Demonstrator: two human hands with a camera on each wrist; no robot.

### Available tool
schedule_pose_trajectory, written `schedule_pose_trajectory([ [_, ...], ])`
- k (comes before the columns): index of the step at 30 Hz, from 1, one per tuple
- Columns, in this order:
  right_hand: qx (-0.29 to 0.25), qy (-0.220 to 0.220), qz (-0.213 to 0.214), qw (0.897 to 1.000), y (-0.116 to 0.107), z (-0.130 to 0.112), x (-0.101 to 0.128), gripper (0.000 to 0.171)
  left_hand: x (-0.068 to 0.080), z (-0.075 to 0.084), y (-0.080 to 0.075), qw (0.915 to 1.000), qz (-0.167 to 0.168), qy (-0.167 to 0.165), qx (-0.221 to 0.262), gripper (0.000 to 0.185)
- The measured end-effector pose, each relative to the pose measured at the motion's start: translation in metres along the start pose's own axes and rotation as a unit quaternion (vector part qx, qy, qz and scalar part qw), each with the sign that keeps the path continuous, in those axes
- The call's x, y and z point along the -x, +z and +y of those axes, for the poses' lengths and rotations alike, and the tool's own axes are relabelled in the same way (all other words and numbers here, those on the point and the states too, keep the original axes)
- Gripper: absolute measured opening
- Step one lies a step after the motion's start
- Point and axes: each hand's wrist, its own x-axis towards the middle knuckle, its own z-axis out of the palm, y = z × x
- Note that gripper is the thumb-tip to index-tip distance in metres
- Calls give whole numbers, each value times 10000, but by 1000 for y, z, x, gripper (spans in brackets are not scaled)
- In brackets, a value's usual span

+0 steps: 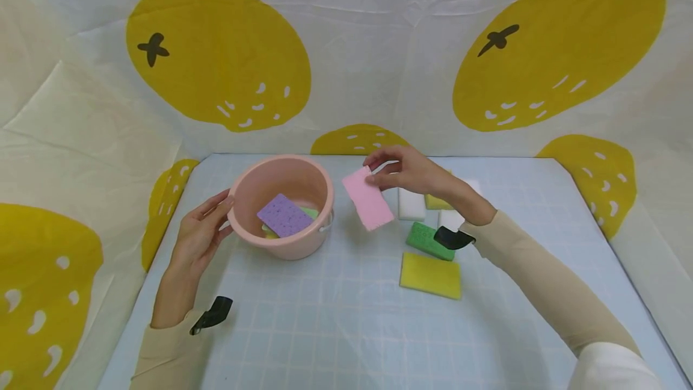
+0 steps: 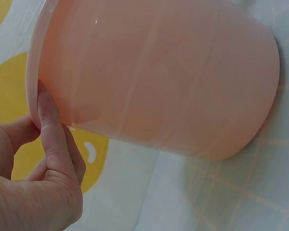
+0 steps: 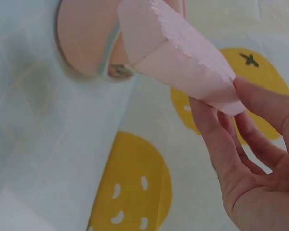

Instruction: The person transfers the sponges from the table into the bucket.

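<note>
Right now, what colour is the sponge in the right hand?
Pink; the sponge, pinched by the right hand, shows best in the head view.

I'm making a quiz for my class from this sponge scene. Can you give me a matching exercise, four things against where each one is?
Things:
1. pink sponge
2. purple sponge
3. yellow sponge
4. left hand

Places:
a. lying inside the pink bucket
b. flat on the table, nearest the person
c. touching the bucket's outer wall
d. pinched in the right hand, above the table

Pairs: 1-d, 2-a, 3-b, 4-c
</note>
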Motion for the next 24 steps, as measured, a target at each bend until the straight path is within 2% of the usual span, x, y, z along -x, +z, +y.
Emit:
schedule_pose_trajectory([
  [5, -296, -138, -36, 9995, 2, -10, -8, 35, -1, 0, 1, 10000, 36, 17, -61, 76],
  [14, -461, -325, -72, 9984, 10, -27, -23, 35, -1, 0, 1, 10000, -1, 5, 12, 75],
  [24, -801, -321, -54, 9963, 20, -38, -42, 35, 0, 0, 1, 10000, 61, -59, -11, 77],
])
